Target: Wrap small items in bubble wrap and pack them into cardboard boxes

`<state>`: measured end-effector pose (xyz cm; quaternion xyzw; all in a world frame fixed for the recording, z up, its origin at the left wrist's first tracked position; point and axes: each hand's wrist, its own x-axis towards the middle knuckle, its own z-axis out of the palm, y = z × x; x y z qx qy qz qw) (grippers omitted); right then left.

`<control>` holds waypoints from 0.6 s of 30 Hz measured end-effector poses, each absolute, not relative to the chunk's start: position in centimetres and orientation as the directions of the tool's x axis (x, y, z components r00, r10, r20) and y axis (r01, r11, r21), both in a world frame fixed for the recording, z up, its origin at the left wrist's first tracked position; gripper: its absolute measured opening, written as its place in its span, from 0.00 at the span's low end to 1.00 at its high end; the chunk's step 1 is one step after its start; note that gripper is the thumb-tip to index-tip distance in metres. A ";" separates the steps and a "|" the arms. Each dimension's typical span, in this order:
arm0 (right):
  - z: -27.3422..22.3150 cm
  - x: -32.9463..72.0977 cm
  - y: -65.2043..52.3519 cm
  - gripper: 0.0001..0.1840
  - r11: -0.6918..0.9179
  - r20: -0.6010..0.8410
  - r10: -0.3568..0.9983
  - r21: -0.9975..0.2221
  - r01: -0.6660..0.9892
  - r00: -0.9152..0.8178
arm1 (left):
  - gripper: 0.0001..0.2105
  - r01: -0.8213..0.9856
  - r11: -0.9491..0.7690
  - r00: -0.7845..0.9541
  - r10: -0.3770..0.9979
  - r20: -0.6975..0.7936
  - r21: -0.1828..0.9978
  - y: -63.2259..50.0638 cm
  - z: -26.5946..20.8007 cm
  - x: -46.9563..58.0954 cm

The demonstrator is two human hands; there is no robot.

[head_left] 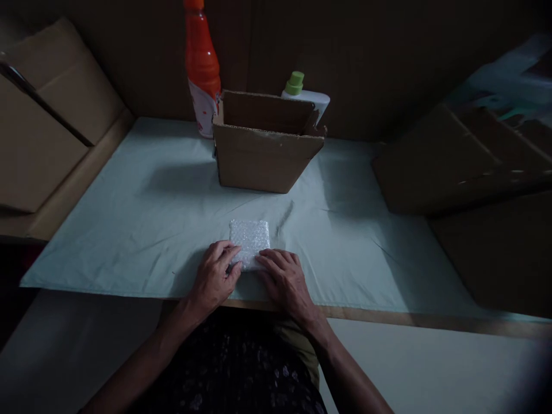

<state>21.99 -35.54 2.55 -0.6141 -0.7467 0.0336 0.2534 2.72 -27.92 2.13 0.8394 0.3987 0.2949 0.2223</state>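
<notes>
A small square packet in bubble wrap (250, 236) lies on the pale green cloth (172, 213) near the front edge. My left hand (215, 273) grips its left side, fingers on top and thumb at the near left corner. On the other side, my right hand (284, 276) holds the near right edge, its fingers bent over the wrap. The right thumb is partly hidden. What the wrap encloses cannot be made out.
Beyond the packet stands an open cardboard box (263, 158). Behind it are a tall orange-red bottle (202, 63) and a white bottle with a green cap (317, 99). More cardboard boxes flank the cloth, at left (47, 115) and right (431, 161).
</notes>
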 end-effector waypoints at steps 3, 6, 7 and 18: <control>2.6 22.2 -35.0 0.13 0.258 0.320 0.938 -0.387 0.885 -0.134 | 0.13 0.503 -0.580 0.516 0.796 0.316 0.641 -28.1 2.4 2.2; 2.8 22.5 -34.5 0.13 0.260 0.295 0.945 -0.421 0.869 -0.139 | 0.15 0.480 -0.616 0.561 0.763 0.322 0.624 -28.0 2.7 1.9; 2.9 22.6 -34.3 0.13 0.252 0.283 0.950 -0.438 0.863 -0.134 | 0.15 0.474 -0.623 0.568 0.756 0.324 0.622 -27.8 2.8 1.8; 3.5 22.6 -33.5 0.16 0.112 0.364 0.931 -0.342 0.933 0.021 | 0.12 0.666 -0.521 0.463 0.850 0.252 0.533 -25.2 2.4 3.4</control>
